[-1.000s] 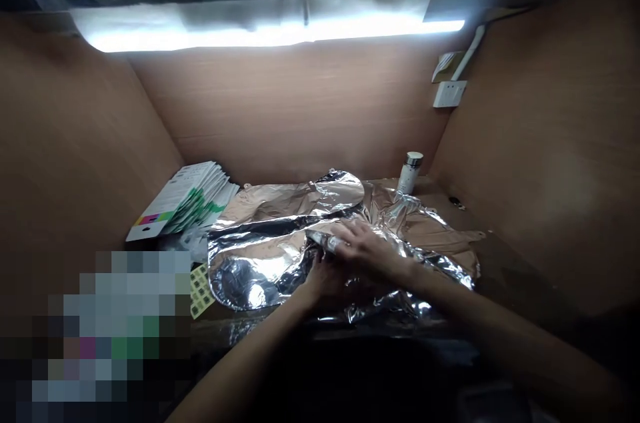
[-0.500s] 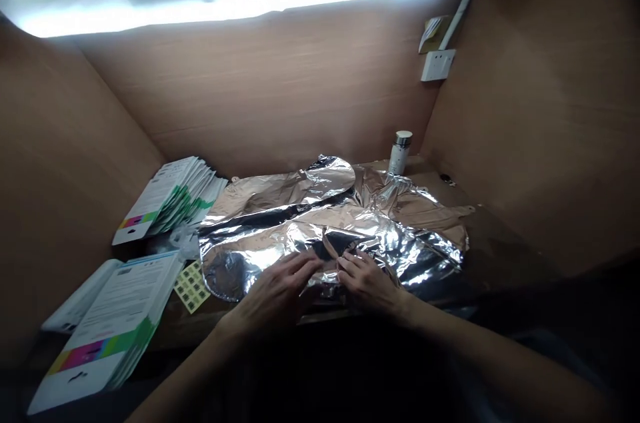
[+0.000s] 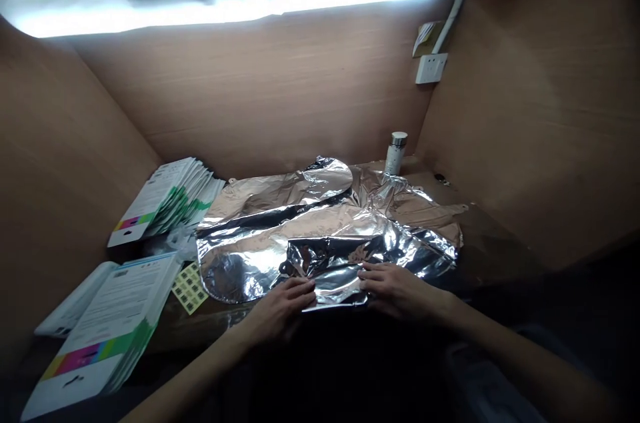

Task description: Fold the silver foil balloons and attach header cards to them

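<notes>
Flat, uninflated foil balloons (image 3: 260, 231) in shiny silvery rose-gold lie spread over the table, with rounded ends and small tabs. At the table's front edge, a folded part of the foil balloon (image 3: 333, 286) lies between my two hands. My left hand (image 3: 287, 303) grips its left side, fingers on top and thumb hidden underneath. On the right side, my right hand (image 3: 395, 286) holds the foil the same way, its fingertips resting on the fold. Above the fold the foil is creased and reflects dark patches.
Stacks of printed paper packets (image 3: 105, 336) with green edges lie at the left, and more packets (image 3: 170, 200) fan out behind them. Beside them are a yellow sticker sheet (image 3: 190, 288) and clear plastic (image 3: 183, 242). A white bottle (image 3: 395, 153) stands at the back right, below a wall socket (image 3: 431, 68).
Both hands have moved apart and nearer the table's front edge. The foil between them has been flattened into a smooth fold, where it was bunched before.
</notes>
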`<state>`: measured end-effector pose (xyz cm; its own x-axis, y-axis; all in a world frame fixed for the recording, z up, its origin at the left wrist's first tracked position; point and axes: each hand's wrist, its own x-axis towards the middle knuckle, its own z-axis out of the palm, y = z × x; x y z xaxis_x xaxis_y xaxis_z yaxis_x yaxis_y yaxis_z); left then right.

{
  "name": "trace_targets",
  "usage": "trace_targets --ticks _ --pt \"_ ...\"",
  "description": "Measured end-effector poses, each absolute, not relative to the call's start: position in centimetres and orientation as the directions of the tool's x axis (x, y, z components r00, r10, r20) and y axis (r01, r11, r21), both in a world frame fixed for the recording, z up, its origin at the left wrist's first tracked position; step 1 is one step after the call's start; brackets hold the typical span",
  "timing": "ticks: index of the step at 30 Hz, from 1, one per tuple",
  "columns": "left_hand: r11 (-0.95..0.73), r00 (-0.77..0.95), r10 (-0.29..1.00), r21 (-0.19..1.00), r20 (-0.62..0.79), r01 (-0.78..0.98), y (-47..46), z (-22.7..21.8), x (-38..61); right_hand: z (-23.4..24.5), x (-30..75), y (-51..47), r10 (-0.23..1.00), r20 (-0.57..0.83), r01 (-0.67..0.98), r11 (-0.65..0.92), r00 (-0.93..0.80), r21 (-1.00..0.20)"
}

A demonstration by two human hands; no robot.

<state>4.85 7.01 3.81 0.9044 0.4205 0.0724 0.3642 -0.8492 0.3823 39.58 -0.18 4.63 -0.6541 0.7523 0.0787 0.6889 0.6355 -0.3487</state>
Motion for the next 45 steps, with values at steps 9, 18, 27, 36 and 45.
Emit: trace_targets --ticks 9,18,27,36,45 --pt "-0.429 0.611 0.718 0.48 -0.333 0.766 17.8 9.0 9.9 6.9 40.2 9.6 0.902 -0.262 0.783 0.121 -0.344 -0.611" --pt "-0.531 0.722 0.543 0.492 -0.428 0.69 19.8 10.1 18.1 7.4 39.6 11.1 0.881 -0.374 0.802 0.01 -0.289 -0.597" --pt "-0.403 0.671 0.738 0.75 -0.073 0.524 13.9 11.7 15.3 5.9 37.3 4.4 0.939 0.204 0.457 0.059 0.276 -0.888" --pt "0.069 0.527 0.85 0.994 -0.015 -0.083 4.0 10.9 10.5 6.7 30.6 0.8 0.981 0.013 -0.473 -0.081 -0.192 -0.877" --pt "0.053 0.396 0.914 0.994 -0.086 0.096 2.1 7.7 5.2 5.7 27.8 2.2 0.966 -0.133 -0.294 -0.197 -0.223 -0.935"
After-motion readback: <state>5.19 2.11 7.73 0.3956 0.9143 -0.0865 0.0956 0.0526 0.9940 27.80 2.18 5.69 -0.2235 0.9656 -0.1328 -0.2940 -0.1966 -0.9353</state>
